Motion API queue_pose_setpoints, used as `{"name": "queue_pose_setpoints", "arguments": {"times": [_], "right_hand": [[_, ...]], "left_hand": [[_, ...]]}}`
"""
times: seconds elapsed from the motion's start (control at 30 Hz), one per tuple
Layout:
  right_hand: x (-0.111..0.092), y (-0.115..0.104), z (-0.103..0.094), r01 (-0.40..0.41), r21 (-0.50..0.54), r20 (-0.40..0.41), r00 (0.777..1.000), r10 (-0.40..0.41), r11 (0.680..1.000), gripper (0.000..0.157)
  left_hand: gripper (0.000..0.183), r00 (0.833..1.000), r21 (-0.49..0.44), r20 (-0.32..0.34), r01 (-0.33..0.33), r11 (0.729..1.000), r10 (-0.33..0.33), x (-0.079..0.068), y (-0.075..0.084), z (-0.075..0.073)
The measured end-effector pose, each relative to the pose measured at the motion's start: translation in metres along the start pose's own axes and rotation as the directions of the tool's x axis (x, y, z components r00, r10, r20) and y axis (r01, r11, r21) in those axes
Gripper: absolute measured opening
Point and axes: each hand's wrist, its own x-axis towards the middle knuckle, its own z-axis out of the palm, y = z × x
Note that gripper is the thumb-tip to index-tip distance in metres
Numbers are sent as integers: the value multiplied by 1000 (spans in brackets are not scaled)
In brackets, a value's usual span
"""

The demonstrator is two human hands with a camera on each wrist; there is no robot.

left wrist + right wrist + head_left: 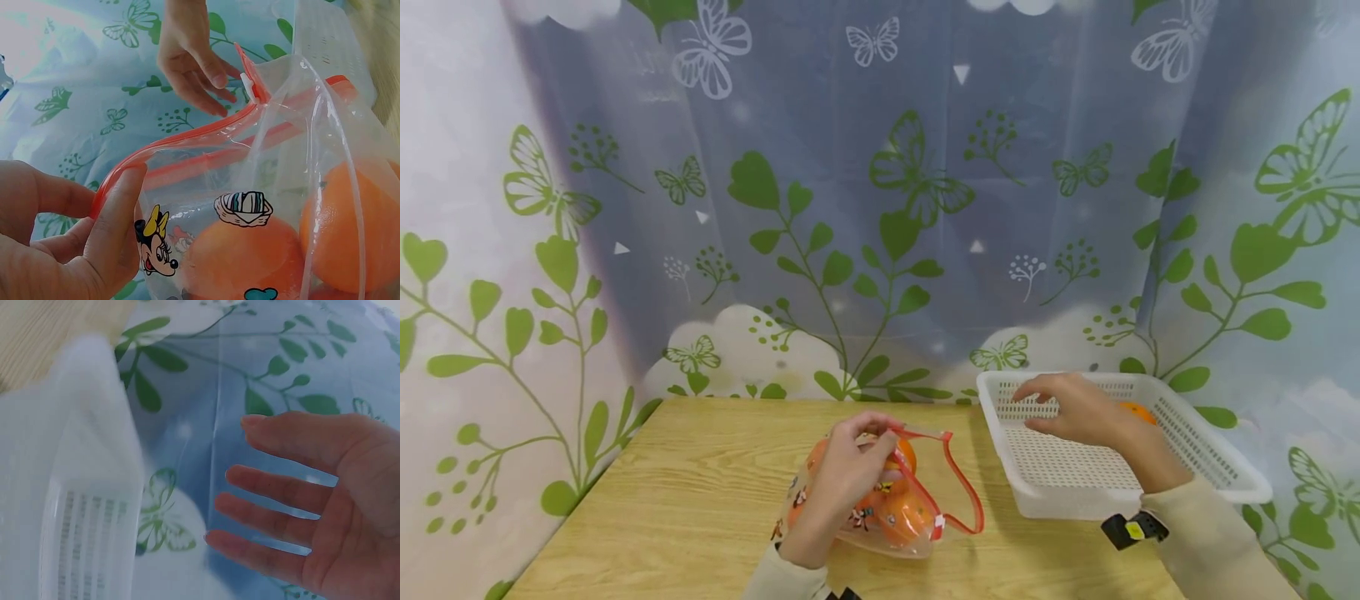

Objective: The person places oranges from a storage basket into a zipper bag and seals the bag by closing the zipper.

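Observation:
A clear zip bag (910, 546) with red edging and cartoon prints stands on the table, several oranges (244, 259) inside it. My left hand (850, 467) pinches the bag's red rim (181, 139) between thumb and fingers, and the mouth gapes toward the right. Over the white plastic basket (1030, 500) hovers my right hand (1071, 408), its fingers spread and loosely bent, holding nothing. Behind the right wrist, one orange (1138, 411) shows in the basket. In the right wrist view the palm and fingers (275, 487) are bare, beside the basket's blurred edge.
The wooden table (700, 467) ends at the back against a hanging cloth (865, 250) printed with leaves and butterflies. The basket stands at the table's right side, close to the cloth. Black bands with small devices (1135, 529) sit on the wrists.

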Motion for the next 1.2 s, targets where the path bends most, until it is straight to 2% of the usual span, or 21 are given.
{"name": "queue_pose_setpoints", "arguments": {"times": [0.1, 0.33, 0.57, 0.7, 0.87, 1.03, 1.2], "right_hand": [[-1, 12, -3, -48, -4, 37, 998, 48, 999, 33], [-3, 45, -4, -98, 2, 77, 992, 98, 995, 35], [-9, 82, -3, -180, 23, 146, 974, 174, 983, 34], [-15, 103, -3, -205, -6, 173, 964, 203, 979, 35], [-23, 124, -3, -286, -61, 175, 940, 292, 956, 40], [-28, 141, -3, -356, -73, 168, 916, 363, 932, 45], [-33, 156, 0, -413, -95, 130, 897, 423, 906, 49]], "left_hand": [[24, 1000, -1, -1, 3, 1000, -3, 0, 0, 0], [23, 1000, 3, -1, -1, 1000, 1, 0, 0, 0], [22, 1000, 4, 4, -3, 1000, 3, 0, -2, 0], [23, 1000, -1, 5, 1, 1000, -1, 0, -2, 0], [23, 1000, 4, 1, 2, 1000, -2, 0, -2, 0], [23, 1000, 6, 1, 4, 1000, -4, 0, -1, 0], [23, 1000, 8, 1, 7, 1000, -7, 0, -2, 0]]}}
